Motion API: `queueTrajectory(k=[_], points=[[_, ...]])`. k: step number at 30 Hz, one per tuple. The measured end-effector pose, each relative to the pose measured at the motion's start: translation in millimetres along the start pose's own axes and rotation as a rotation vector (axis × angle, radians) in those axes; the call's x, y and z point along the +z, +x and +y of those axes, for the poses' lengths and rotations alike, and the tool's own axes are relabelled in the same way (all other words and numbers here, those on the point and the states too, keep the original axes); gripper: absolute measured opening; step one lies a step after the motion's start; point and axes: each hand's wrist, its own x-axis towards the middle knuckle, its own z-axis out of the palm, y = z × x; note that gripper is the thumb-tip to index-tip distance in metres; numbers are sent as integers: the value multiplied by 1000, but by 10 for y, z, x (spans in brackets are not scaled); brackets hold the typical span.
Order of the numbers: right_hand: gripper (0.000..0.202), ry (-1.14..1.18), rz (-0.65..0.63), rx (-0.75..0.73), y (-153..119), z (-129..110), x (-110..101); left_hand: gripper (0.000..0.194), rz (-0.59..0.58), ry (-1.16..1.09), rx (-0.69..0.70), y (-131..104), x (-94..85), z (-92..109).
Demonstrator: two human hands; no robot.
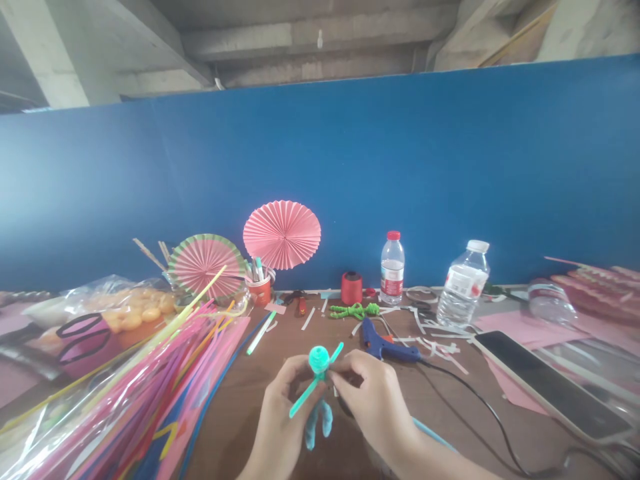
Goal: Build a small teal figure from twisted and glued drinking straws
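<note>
Above the near middle of the table, my left hand (286, 407) is closed around a small pipe-cleaner figure (319, 360). Its round turquoise head is coiled, and a straight turquoise stem crosses slantwise just below it. Two light blue looped legs (319, 423) hang out under my fingers. My right hand (373, 393) pinches the figure on its right side, close below the head, with thumb and fingertips together. The figure's middle is hidden behind my fingers. A light blue stem (433, 437) shows beyond my right wrist.
A blue glue gun (387, 343) with a black cord lies just beyond my right hand. Bagged coloured pipe cleaners (150, 387) cover the left. Behind stand a pen cup (259, 292), red thread spool (351, 289) and water bottles (393, 270). A phone (550, 387) lies right.
</note>
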Motion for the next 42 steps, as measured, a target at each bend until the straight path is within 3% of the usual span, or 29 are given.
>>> queueTrajectory(k=[5,19,25,27,30,32,42], points=[[16,-60,23,-204,-8,58,-1,26,-12,29,62,-6,5,-17],[17,-81,-7,-238,-20,38,18,20,129,7,42,-4,59,-48],[19,-230,13,-488,-61,75,25,25,48,63,122,-4,16,-53],[19,-189,14,-440,-47,78,28,23,65,78,108,5,9,-59],[16,-84,53,-221,-2,70,18,17,117,125,74,22,16,-59],[15,-47,74,-162,19,64,5,16,128,131,78,31,28,-52],[17,-90,16,-289,-29,82,27,21,84,141,55,2,63,-32]])
